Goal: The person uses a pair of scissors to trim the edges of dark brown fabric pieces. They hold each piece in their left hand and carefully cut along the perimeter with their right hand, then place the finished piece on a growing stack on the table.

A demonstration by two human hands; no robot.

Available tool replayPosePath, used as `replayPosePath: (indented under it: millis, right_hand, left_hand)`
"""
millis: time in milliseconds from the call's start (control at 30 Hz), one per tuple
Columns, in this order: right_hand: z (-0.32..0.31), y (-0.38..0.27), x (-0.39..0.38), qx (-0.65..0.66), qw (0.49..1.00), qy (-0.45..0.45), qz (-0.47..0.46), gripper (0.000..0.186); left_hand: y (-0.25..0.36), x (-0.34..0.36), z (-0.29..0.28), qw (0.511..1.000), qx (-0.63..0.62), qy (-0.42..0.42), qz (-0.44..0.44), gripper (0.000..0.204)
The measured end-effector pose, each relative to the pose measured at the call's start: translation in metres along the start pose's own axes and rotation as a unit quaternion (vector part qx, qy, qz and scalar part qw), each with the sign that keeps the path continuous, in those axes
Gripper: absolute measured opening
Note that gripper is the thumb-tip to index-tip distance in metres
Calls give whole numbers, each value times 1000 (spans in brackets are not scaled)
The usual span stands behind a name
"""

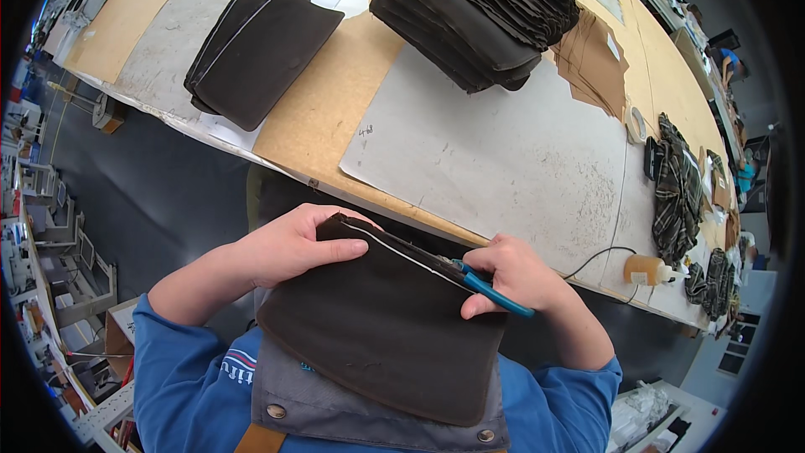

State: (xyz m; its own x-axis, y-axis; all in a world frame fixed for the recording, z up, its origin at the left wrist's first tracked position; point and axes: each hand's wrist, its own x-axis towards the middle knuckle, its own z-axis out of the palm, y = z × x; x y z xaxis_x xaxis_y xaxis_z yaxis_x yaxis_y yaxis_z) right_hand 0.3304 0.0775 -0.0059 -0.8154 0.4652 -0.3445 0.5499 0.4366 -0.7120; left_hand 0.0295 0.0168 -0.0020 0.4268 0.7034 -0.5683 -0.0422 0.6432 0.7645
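A dark brown panel (386, 331), leather-like and rounded at its lower corners, lies against my front at the table's near side. A white strip runs along its upper edge. My left hand (306, 243) grips the panel's upper left corner, thumb on the face and fingers behind. In my right hand (511, 273) is a pair of scissors with teal handles (499, 294). The blades sit at the upper edge on the right, beside the white strip, and are mostly hidden, so I cannot tell whether they touch it.
On the table stand a small pile of similar dark panels (272, 59) and a tall stack of them (478, 17). Grey sheets (503, 151) cover parts of the tabletop. At the right are a tape roll (636, 124), plaid cloth (677, 193) and an amber bottle (644, 270).
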Motion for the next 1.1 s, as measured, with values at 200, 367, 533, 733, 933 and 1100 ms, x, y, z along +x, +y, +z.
replayPosePath:
  millis: [200, 367, 533, 733, 933, 1100]
  right_hand:
    - [-1, 4, -3, -10, 1000, -4, -20, 69]
    - [0, -2, -2, -5, 1000, -10, -17, 69]
    - [-3, -3, 1, 2, 1000, -21, -7, 68]
    - [1, 1, 0, -3, 1000, 17, -23, 70]
    - [-1, 0, -1, -1, 999, 27, -26, 72]
    - [0, 3, -1, 6, 999, 36, -36, 73]
  left_hand:
    - [2, -1, 2, 1000, -9, -4, 1, 26]
    - [2, 0, 3, 1000, 6, -6, 1, 27]
    - [2, 0, 3, 1000, 12, -13, 5, 27]
    - [0, 1, 2, 1000, 9, -13, 8, 27]
    - [-2, 1, 2, 1000, 4, -13, 8, 28]
    - [0, 0, 3, 1000, 8, -12, 15, 28]
